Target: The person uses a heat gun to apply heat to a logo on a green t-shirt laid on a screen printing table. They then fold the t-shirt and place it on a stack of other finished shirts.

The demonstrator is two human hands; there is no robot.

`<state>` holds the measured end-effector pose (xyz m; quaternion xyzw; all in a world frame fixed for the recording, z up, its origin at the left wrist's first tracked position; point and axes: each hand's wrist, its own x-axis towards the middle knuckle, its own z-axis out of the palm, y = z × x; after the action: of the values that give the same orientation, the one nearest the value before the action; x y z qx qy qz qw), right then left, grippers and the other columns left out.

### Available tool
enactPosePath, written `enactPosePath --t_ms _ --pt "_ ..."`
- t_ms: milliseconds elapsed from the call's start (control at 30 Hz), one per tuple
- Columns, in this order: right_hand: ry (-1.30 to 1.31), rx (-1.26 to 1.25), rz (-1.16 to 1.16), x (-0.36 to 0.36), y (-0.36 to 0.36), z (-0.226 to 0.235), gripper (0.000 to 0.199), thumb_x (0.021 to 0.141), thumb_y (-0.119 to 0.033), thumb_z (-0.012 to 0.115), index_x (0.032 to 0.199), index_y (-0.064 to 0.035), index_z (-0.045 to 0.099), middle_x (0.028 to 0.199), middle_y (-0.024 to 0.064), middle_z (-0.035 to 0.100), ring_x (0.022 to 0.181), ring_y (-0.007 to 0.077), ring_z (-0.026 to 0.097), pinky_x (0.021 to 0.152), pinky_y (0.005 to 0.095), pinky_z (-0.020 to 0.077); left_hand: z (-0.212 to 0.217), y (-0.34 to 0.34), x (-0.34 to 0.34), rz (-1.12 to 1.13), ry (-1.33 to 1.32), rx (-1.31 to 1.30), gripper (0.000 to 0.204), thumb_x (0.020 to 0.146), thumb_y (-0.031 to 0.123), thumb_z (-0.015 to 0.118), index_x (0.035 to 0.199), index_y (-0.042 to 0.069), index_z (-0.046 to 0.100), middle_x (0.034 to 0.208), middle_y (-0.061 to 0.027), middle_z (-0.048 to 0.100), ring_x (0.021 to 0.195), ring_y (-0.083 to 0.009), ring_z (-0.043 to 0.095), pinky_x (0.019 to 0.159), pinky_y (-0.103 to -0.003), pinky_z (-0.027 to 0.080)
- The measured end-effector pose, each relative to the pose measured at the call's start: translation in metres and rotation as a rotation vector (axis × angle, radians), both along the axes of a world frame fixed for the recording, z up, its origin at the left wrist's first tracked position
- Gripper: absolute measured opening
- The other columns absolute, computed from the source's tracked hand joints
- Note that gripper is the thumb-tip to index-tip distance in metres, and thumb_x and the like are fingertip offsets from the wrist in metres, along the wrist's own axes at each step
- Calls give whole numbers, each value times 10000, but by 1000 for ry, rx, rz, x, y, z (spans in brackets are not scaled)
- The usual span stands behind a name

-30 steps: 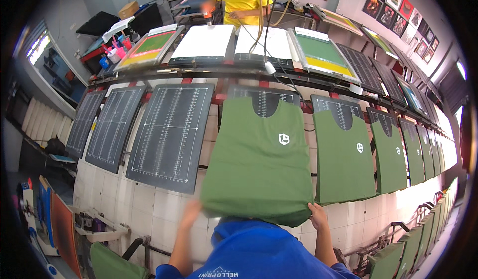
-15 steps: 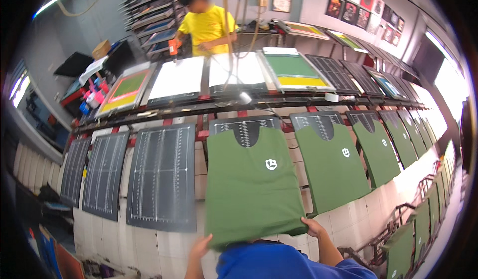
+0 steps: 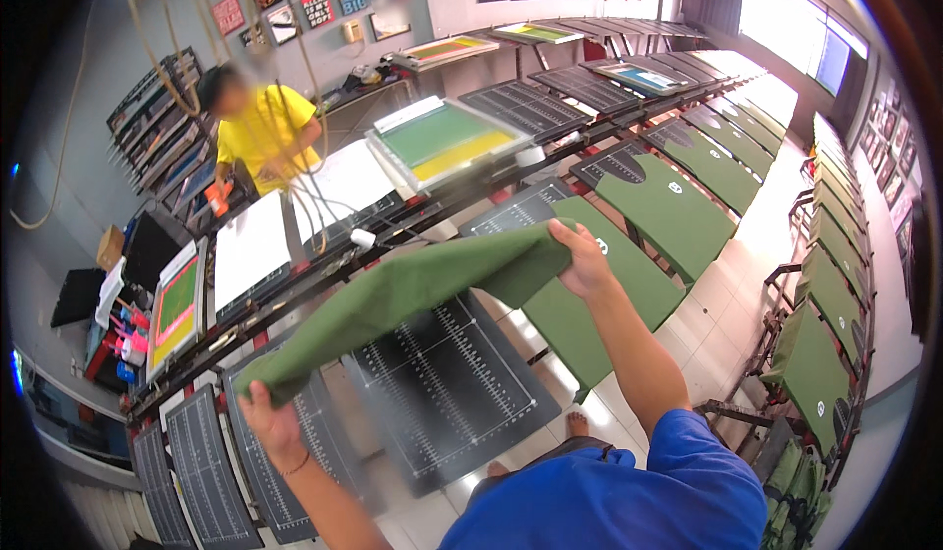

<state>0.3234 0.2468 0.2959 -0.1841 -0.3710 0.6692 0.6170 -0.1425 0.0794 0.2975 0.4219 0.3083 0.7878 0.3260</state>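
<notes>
A green T-shirt (image 3: 393,290) hangs gathered between my two raised hands, stretched across the view above a black printing board (image 3: 452,378) with white ruled marks. My left hand (image 3: 272,420) grips its lower left end, thumb and fingers closed on the cloth. My right hand (image 3: 586,255) pinches the other end, higher up and farther right. The board under the shirt lies bare in its near part; the cloth covers its far part. Just right of it, another green shirt (image 3: 609,300) with a small white emblem lies flat on its own board, partly behind my right arm.
More shirt-covered boards (image 3: 668,201) run off to the right. Bare boards (image 3: 211,462) stand to the left. Beyond the rail are a green-and-yellow screen frame (image 3: 452,142) and white sheets (image 3: 252,246). A person in yellow (image 3: 265,133) holds an orange tool (image 3: 218,196). Cables hang overhead.
The shirt has come up off its board, which now shows bare, and is bunched between my hands. Both hands have risen and moved forward. My view has turned to the right.
</notes>
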Motion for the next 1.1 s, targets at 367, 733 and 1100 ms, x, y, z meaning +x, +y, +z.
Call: enactPosePath --t_ms 367,733,1100 --pt "-396 392 -240 226 30 125 271 941 -220 620 1080 13 627 943 85 688 794 151 668 705 281 539 108 44 220 393 208 -127 309 1034 258 448 1195 12 543 1058 -101 633 901 -155 638 740 -268 535" --pt "-336 104 46 330 182 92 273 978 -215 564 1087 31 609 1003 108 685 854 177 675 787 306 546 47 207 330 57 -23 -239 276 1017 181 472 1186 -18 559 1095 -99 654 967 -166 635 861 -305 517" --pt "-673 -177 -44 420 76 -3 464 901 -267 648 1236 37 542 1132 130 646 1006 213 628 892 352 490 -21 40 446 281 25 -611 305 1015 189 464 1226 -18 542 1121 -84 638 1007 -148 610 889 -300 493"
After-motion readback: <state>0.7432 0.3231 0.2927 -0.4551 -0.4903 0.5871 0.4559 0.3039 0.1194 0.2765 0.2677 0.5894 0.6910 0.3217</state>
